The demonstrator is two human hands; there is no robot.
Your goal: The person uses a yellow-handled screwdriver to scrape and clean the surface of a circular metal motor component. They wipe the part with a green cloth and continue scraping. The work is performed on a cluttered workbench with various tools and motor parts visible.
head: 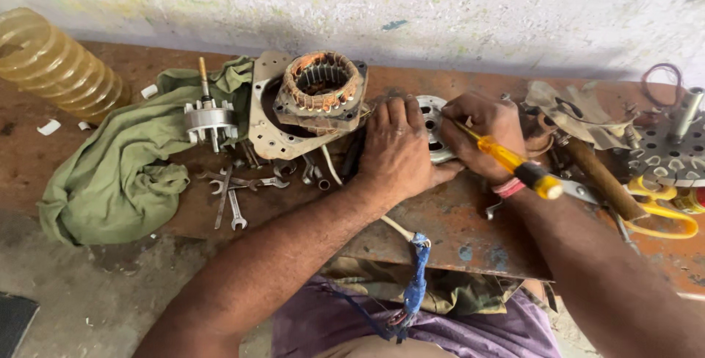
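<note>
My left hand [396, 149] lies flat, palm down, pressing on a round silver motor end cover [430, 117] on the rusty metal bench [455, 218]. My right hand [488, 134] grips a screwdriver with a yellow handle [514, 163], its tip pointing at the cover. Just left of my hands a motor stator with copper windings [322, 82] rests tilted on a metal mounting plate [264, 134].
A rotor with shaft [208, 117] sits on a green cloth [125, 160]. Several spanners [235, 193] lie near the bench's front edge. A yellow ribbed hose [59, 64] lies far left. Yellow-handled scissors [664, 207], a wooden handle [598, 178] and metal parts crowd the right side. A white cord [396, 227] hangs down.
</note>
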